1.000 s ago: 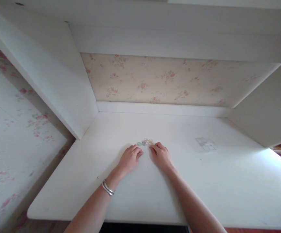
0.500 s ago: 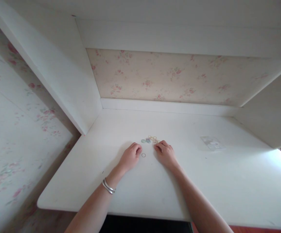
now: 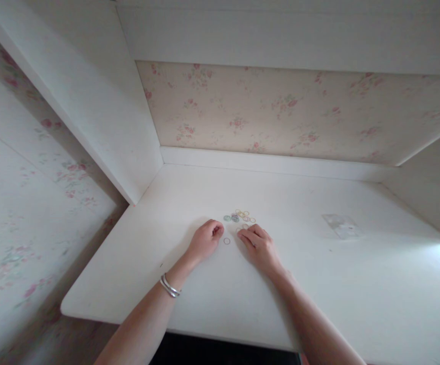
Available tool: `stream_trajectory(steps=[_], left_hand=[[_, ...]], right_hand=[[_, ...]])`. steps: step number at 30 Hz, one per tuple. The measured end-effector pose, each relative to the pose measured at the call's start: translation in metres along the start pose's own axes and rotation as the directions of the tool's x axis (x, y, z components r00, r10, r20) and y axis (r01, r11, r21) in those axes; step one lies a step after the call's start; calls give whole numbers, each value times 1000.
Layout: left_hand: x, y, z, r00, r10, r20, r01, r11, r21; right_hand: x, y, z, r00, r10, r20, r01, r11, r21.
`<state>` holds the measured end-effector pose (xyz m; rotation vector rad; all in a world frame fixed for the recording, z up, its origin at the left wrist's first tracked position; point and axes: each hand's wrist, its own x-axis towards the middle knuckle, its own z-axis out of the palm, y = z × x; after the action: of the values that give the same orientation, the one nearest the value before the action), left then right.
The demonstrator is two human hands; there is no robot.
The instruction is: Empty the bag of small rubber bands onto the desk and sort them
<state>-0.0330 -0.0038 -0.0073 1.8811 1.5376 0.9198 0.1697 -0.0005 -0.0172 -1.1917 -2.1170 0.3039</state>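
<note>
On the white desk rests my left hand [image 3: 207,239], its fingers curled closed; whether they hold anything is hidden. Just to its right lies one thin ring [image 3: 226,241], apart from the others. My right hand [image 3: 257,246] is bent with fingers together, its fingertips on a small pale ring [image 3: 239,230] on the desk. Another pale ring [image 3: 245,226] lies beside those fingers. Beyond both hands sits a loose cluster of small rings: yellow rings [image 3: 242,214], dark grey-green rings [image 3: 235,218] and a green ring [image 3: 227,218].
A clear plastic packet [image 3: 341,226] lies to the right on the white desk [image 3: 205,314]. A white side panel [image 3: 102,116] rises at the left, a low ledge [image 3: 265,163] runs along the back, and another panel [image 3: 436,187] stands at the right.
My right hand has drawn slightly left and nearer, and pale rings now show at its fingertips. My left hand stays curled in about the same place. The view has tilted down slightly.
</note>
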Motion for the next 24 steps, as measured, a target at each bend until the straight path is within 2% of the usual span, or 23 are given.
stream_trajectory(steps=[4,9,13,18,21,24], left_hand=[[0,0,0,1000,2,-11,-1,1000,11],[0,1,1,1000,6,-11,-6,1000,28],[0,2,1,1000,9,-10,-8,999,44],[-2,3,2,1000,22,-3,-21,998,61],[-2,3,2,1000,23,22,-24,997,72],[0,7,4,1000,11,16,-12,997,73]], right_hand=[[-2,-12,6,988,-91,125,99,993,-63],[2,-15,8,975,-45,218,64,995,-81],[3,-15,8,965,-54,258,77,994,-80],[2,-16,2,987,4,163,-12,999,51],[3,-6,-8,989,141,42,-144,986,88],[4,12,-18,959,274,-70,-272,962,31]])
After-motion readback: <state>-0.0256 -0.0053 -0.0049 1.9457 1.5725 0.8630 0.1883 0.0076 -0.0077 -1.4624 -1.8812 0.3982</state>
